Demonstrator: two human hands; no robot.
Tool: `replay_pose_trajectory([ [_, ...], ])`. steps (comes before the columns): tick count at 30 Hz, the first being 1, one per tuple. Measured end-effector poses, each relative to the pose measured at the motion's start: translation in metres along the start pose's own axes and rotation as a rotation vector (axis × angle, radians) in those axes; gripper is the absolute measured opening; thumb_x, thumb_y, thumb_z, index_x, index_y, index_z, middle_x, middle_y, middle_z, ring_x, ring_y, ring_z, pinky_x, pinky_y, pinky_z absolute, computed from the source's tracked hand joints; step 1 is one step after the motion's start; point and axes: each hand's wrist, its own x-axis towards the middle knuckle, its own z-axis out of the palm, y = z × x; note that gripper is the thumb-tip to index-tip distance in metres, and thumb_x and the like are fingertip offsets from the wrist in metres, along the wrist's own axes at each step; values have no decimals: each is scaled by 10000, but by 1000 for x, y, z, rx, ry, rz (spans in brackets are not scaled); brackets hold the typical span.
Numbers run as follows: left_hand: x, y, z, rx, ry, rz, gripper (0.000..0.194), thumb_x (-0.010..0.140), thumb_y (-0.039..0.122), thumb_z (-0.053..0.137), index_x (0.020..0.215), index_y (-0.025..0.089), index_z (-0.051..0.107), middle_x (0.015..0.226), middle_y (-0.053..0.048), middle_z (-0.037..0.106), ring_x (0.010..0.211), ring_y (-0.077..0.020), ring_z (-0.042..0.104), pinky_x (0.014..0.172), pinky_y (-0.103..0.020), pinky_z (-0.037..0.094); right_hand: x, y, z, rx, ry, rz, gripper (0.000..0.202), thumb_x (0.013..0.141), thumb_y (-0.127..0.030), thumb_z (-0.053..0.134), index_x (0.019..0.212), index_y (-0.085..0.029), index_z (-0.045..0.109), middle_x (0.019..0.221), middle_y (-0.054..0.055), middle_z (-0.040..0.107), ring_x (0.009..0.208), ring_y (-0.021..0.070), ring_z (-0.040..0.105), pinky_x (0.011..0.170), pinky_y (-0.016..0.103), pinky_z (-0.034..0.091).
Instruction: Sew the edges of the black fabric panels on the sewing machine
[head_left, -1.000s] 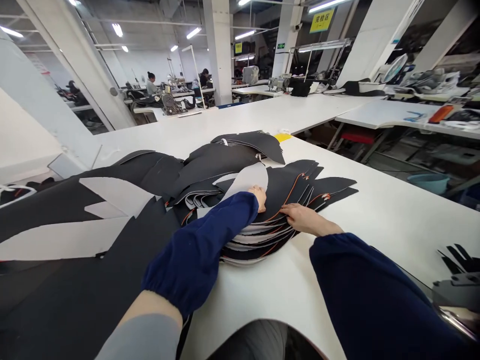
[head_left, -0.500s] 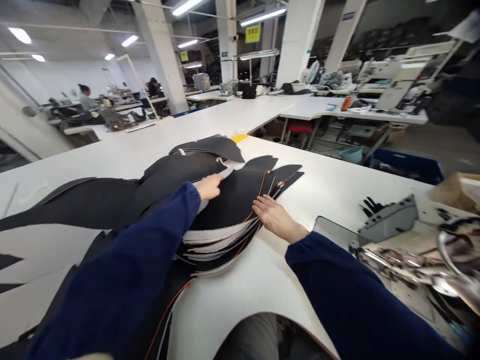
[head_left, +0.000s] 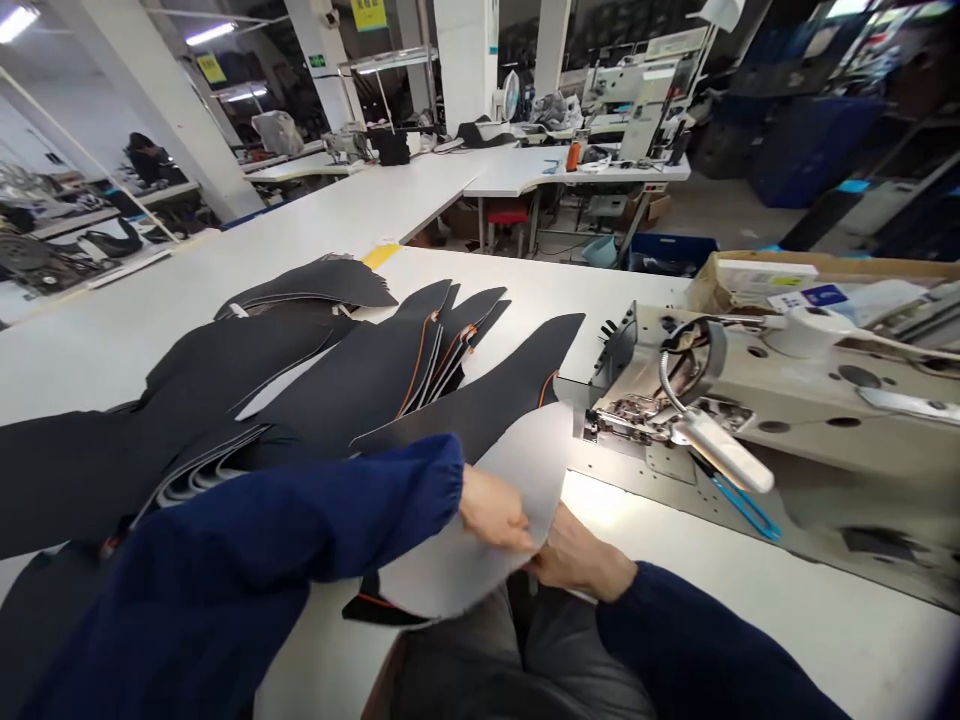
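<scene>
A curved panel (head_left: pixel 450 570), light grey on its upturned face with black parts and orange trim, lies across the table's front edge above my lap. My left hand (head_left: pixel 495 508) reaches over that grey face and is closed on its near right edge. Close by, my right hand (head_left: pixel 577 555) grips the same edge from the right, its fingertips partly hidden beneath it. Beyond my left hand, a stack of black panels (head_left: pixel 375 355) with orange cord and grey edges is fanned out. Further black pieces (head_left: pixel 225 370) are heaped to the left.
A sewing machine (head_left: pixel 840 390) stands at the right, with blue thread snips (head_left: pixel 746 505) on its bed. Behind it is a cardboard box (head_left: pixel 709 285). The white table (head_left: pixel 315 225) stretches far back. A person (head_left: pixel 146 160) sits at the far left.
Both hands have left the stack and come nearer my body with a panel, its grey face up. The view has swung right, bringing the sewing machine more fully into sight.
</scene>
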Motion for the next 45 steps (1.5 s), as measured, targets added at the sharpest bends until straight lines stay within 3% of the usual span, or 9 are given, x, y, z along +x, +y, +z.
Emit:
replay_pose_trajectory([
  [2, 34, -10, -7, 10, 105, -64, 430, 943, 430, 358, 845, 149, 668, 962, -118, 651, 884, -224, 619, 780, -309, 501, 2, -4, 4, -34, -14, 24, 345, 820, -206, 510, 1136, -208, 650, 1130, 130, 667, 1098, 335, 569, 1017, 506, 405],
  [4, 65, -22, -8, 53, 378, -190, 481, 958, 464, 311, 978, 134, 660, 1135, -157, 615, 1055, -271, 577, 889, -381, 478, 1, -6, 8, -84, -33, 41, 343, 827, -157, 478, 1110, -217, 661, 1153, 134, 657, 1112, 344, 557, 1014, 533, 396],
  [6, 92, -33, 2, 105, 630, -287, 471, 938, 476, 381, 1214, 140, 563, 1347, -170, 495, 1249, -308, 450, 1013, -472, 397, -2, -7, 11, -133, -52, 48, 315, 843, -140, 461, 1046, -233, 683, 1150, 125, 659, 1119, 336, 551, 1009, 534, 402],
  [8, 110, -39, 20, 114, 714, -313, 538, 921, 457, 434, 1363, 150, 426, 1487, -159, 342, 1371, -310, 299, 1092, -521, 302, -9, -9, 12, -193, -66, 47, 267, 842, -148, 487, 967, -240, 704, 1117, 120, 671, 1102, 337, 555, 999, 540, 409],
  [11, 119, -40, 50, 73, 701, -269, 565, 924, 407, 425, 1417, 144, 351, 1562, -127, 202, 1429, -289, 182, 1142, -493, 244, -20, -13, 13, -260, -48, 27, 253, 829, -166, 521, 1005, -205, 698, 1106, 132, 669, 1078, 364, 555, 971, 619, 398],
  [14, 112, -36, 62, 52, 663, -184, 582, 919, 392, 420, 1428, 123, 333, 1569, -121, 188, 1437, -278, 171, 1154, -449, 244, -29, -18, 12, -253, -16, 12, 301, 841, -174, 504, 1097, -176, 663, 1111, 134, 661, 1085, 379, 545, 936, 707, 368],
  [21, 96, -37, 48, 88, 582, -75, 552, 922, 315, 399, 1431, 110, 335, 1561, -91, 235, 1442, -226, 167, 1176, -353, 194, -33, -16, 3, -229, -42, -22, 226, 847, -163, 494, 939, -174, 700, 933, 106, 679, 983, 344, 564, 924, 742, 320],
  [27, 104, -45, 44, 149, 521, -29, 588, 902, 348, 436, 1427, 103, 335, 1550, -116, 255, 1446, -230, 160, 1172, -397, 189, -39, -9, -5, -165, -64, -47, 182, 827, -177, 541, 865, -204, 717, 871, 82, 682, 1027, 346, 533, 944, 756, 263],
  [45, 126, -31, 27, 222, 522, 33, 600, 885, 341, 453, 1397, 37, 382, 1522, -155, 300, 1430, -257, 200, 1176, -363, 163, -56, 3, -17, -169, -81, -23, 185, 818, -228, 564, 879, -205, 737, 931, 123, 670, 1105, 408, 470, 961, 798, 162],
])
